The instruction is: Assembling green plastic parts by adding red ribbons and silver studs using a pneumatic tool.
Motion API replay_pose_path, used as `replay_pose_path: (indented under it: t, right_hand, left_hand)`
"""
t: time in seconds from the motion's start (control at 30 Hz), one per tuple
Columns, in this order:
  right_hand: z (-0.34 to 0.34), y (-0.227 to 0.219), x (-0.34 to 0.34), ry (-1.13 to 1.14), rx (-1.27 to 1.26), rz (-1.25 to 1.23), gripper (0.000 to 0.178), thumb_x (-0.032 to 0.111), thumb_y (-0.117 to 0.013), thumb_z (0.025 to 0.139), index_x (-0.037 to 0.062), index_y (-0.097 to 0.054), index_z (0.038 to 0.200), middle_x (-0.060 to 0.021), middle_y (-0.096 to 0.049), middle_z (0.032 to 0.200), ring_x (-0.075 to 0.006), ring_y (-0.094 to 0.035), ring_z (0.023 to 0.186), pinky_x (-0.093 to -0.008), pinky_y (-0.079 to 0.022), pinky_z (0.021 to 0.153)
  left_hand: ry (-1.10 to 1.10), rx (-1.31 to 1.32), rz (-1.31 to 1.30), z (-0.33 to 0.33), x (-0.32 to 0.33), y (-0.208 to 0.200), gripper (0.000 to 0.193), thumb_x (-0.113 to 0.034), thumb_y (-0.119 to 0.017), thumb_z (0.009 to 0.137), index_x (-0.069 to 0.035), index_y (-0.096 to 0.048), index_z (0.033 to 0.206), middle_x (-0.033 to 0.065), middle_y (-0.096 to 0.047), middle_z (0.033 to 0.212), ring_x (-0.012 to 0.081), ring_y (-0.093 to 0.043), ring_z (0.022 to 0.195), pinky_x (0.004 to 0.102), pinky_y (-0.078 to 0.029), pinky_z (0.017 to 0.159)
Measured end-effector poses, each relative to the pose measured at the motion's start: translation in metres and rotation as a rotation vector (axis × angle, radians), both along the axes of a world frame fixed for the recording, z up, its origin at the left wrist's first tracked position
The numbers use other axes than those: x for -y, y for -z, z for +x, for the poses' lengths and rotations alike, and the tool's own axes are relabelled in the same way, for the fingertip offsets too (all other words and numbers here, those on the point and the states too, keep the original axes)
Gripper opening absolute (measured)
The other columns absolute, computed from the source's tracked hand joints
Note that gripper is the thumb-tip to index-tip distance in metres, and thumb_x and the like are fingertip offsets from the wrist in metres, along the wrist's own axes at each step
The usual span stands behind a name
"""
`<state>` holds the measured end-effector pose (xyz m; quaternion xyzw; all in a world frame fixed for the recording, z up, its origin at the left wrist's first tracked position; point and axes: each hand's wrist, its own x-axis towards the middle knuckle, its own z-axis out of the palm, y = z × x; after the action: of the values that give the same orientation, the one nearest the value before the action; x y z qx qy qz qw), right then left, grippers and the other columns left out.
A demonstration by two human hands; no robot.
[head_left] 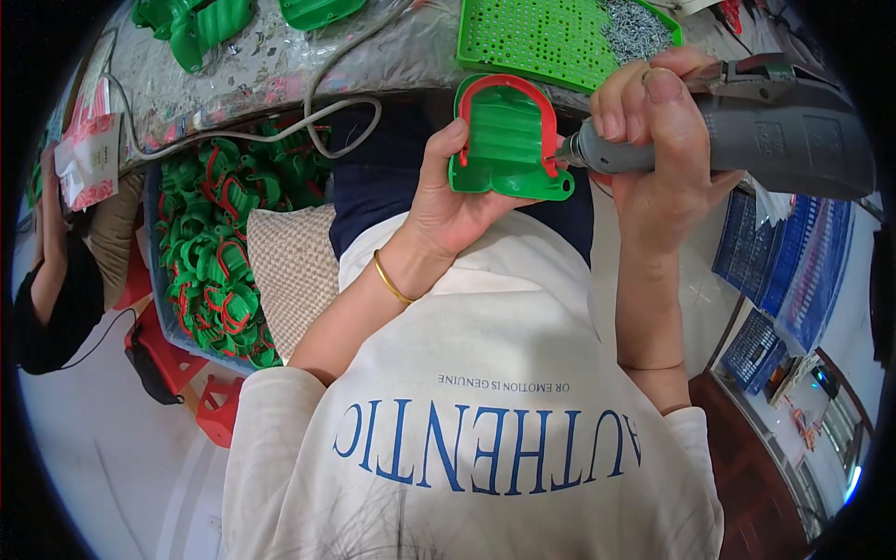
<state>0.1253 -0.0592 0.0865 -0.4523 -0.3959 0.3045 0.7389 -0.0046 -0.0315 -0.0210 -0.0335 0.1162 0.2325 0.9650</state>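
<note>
My left hand (443, 201) is closed on a green plastic part (505, 140), thumb on its left edge and fingers beneath. A red curved strip (509, 82) arches along the part's top and sides. In my right hand (667, 131) is a grey electric screwdriver (775, 135), lying sideways with its tip pointing left. The tip meets the lower right end of the red strip; whether a screw sits there is too small to tell.
A bright green tray (532, 42) with small screws (639, 33) stands on the worktable (261, 79), near more green parts (210, 28) and a grey cable (322, 121). At left, a blue bin (168, 313) holds many green-and-red parts. Another person's arm (51, 252) shows far left.
</note>
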Motion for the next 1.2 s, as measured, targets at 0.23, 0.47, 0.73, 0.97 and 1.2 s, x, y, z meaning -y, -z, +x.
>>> replay_pose_path:
  t: [0.23, 0.47, 0.73, 0.97, 1.2]
  right_hand:
    - [-0.009, 0.000, 0.006, 0.173, 0.047, -0.082, 0.014, 0.005, -0.054, 0.085, 0.0004, -0.050, 0.098, -0.0037, -0.042, 0.062, -0.0136, -0.042, 0.055, -0.0285, -0.038, 0.053]
    - [0.038, -0.021, -0.039, 0.200, 0.047, 0.056, 0.015, 0.003, -0.057, 0.086, -0.0027, -0.054, 0.099, -0.0033, -0.043, 0.063, -0.0127, -0.042, 0.055, -0.0280, -0.039, 0.054]
    - [0.060, 0.035, -0.077, 0.266, 0.196, 0.022, 0.012, 0.004, -0.062, 0.086, -0.0036, -0.056, 0.094, -0.0033, -0.053, 0.063, -0.0120, -0.053, 0.057, -0.0269, -0.044, 0.057]
    - [0.059, 0.050, -0.081, 0.308, 0.271, -0.023, 0.011, 0.004, -0.062, 0.086, -0.0042, -0.056, 0.092, -0.0030, -0.054, 0.063, -0.0120, -0.053, 0.056, -0.0267, -0.044, 0.057]
    - [0.059, 0.055, -0.082, 0.285, 0.204, 0.049, 0.011, 0.003, -0.061, 0.087, -0.0045, -0.056, 0.091, -0.0033, -0.054, 0.063, -0.0121, -0.052, 0.056, -0.0265, -0.045, 0.057]
  left_hand:
    - [0.003, 0.000, -0.024, -0.001, 0.001, -0.004, 0.060, -0.044, -0.054, 0.088, -0.003, -0.045, 0.131, 0.0237, -0.053, 0.124, 0.0347, -0.054, 0.114, 0.0482, -0.045, 0.097]
    - [0.085, -0.027, 0.013, -0.001, 0.002, 0.000, 0.068, -0.048, -0.057, 0.083, -0.002, -0.044, 0.131, 0.0241, -0.054, 0.123, 0.0350, -0.056, 0.110, 0.0469, -0.045, 0.095]
    - [0.085, 0.023, -0.039, 0.000, -0.005, 0.008, 0.072, -0.048, -0.061, 0.080, -0.001, -0.043, 0.131, 0.0257, -0.053, 0.123, 0.0363, -0.056, 0.109, 0.0466, -0.046, 0.094]
    - [0.086, 0.035, -0.060, 0.002, -0.006, 0.010, 0.076, -0.052, -0.062, 0.079, 0.000, -0.043, 0.131, 0.0265, -0.052, 0.123, 0.0361, -0.055, 0.109, 0.0465, -0.046, 0.094]
    - [0.076, 0.022, -0.096, 0.000, -0.005, 0.011, 0.077, -0.054, -0.061, 0.079, -0.001, -0.043, 0.131, 0.0269, -0.052, 0.123, 0.0362, -0.055, 0.109, 0.0470, -0.045, 0.094]
